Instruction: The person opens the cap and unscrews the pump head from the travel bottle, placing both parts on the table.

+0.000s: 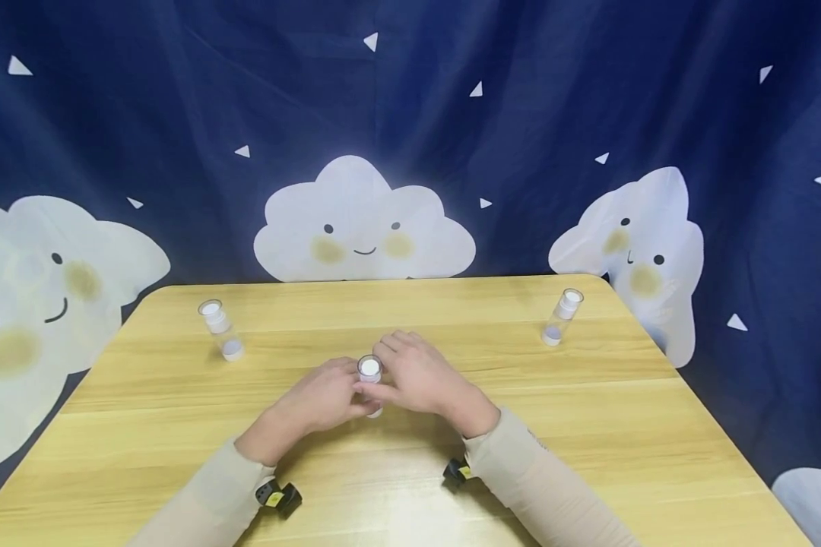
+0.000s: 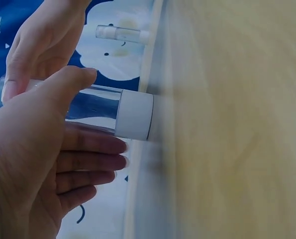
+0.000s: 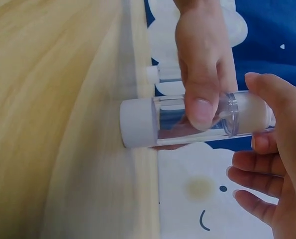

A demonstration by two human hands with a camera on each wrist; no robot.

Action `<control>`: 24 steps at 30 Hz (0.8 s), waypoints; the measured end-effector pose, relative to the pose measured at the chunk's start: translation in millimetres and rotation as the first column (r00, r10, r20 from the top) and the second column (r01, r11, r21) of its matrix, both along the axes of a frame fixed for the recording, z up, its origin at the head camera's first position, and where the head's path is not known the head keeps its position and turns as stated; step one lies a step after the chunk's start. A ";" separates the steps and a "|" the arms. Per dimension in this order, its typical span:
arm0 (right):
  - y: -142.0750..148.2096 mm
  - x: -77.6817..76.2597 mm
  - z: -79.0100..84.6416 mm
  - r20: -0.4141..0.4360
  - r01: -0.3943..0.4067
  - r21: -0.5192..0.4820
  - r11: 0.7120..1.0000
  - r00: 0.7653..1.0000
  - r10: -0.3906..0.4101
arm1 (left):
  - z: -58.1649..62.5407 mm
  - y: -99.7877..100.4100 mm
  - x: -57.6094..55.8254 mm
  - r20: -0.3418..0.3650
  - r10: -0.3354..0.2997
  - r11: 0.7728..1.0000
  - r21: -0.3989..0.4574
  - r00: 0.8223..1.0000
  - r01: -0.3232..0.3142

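A clear cylindrical bottle with a white base and a white top (image 1: 369,368) stands upright between both hands at the table's middle. My left hand (image 1: 324,395) grips its clear body, the thumb on the near side in the right wrist view. At the upper end, my right hand (image 1: 420,374) pinches the cap between thumb and index finger, its other fingers loosely bent. In the left wrist view the white base (image 2: 135,114) is at or very near the tabletop; whether it touches cannot be told. Fingers hide part of the bottle in the head view.
Two similar clear bottles stand on the wooden table (image 1: 588,456): one at the back left (image 1: 222,328), one at the back right (image 1: 562,316). A dark blue curtain (image 1: 520,137) with cloud prints hangs behind the table's far edge. Small black devices (image 1: 279,496) sit at both wrists.
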State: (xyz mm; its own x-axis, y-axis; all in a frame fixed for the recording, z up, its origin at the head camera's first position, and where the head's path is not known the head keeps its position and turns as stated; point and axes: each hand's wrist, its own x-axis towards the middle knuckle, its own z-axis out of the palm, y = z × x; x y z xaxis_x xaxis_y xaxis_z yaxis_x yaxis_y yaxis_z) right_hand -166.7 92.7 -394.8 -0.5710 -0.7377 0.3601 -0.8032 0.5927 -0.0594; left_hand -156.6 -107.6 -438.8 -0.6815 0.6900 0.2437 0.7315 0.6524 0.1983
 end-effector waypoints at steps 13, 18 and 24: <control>-8.4 4.8 0.0 0.013 0.066 0.046 0.997 0.998 -0.067 | -4.2 -8.9 -1.2 0.047 -0.003 0.995 0.104 0.999 -0.002; -9.5 5.7 -1.9 -0.016 0.072 0.039 0.997 0.997 -0.072 | -7.4 -8.2 -0.1 0.041 0.003 0.993 0.118 0.999 -0.008; -10.9 4.6 -3.1 -0.071 0.061 0.018 0.998 0.996 -0.059 | -6.7 -7.3 0.6 0.113 0.038 0.991 0.120 0.993 -0.051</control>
